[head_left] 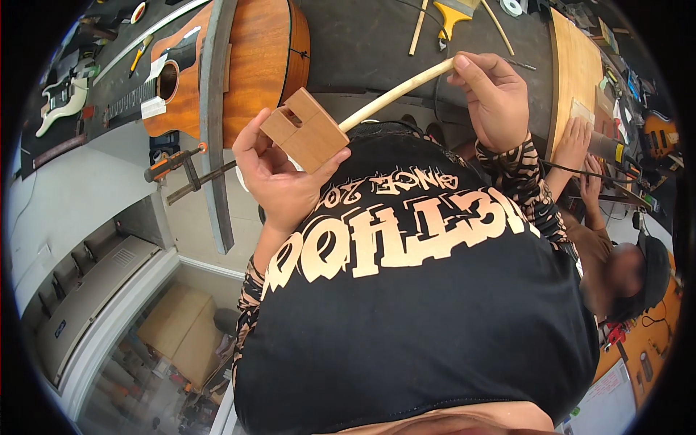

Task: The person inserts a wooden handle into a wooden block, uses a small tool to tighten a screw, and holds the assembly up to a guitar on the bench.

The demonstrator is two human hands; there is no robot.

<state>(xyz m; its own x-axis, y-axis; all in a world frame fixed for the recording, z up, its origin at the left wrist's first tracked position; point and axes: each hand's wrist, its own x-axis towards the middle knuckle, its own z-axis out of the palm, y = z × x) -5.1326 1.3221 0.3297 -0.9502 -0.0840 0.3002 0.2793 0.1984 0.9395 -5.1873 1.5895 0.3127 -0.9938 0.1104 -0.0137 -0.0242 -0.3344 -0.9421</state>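
While the left hand [281, 183] grips a brown wooden block [312, 138] at the guitar's [261, 65] near side, the right hand [499, 103] pinches a pale stick [399, 92] by its far right end, its left end at the block.

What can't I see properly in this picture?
All in the head view:
Stick: one end, hidden at the block; inside or behind, I can't tell.
Block: part covered by the left hand.
Big guitar: strip behind the grey bar.
Wide brush: tip cut off by top edge.
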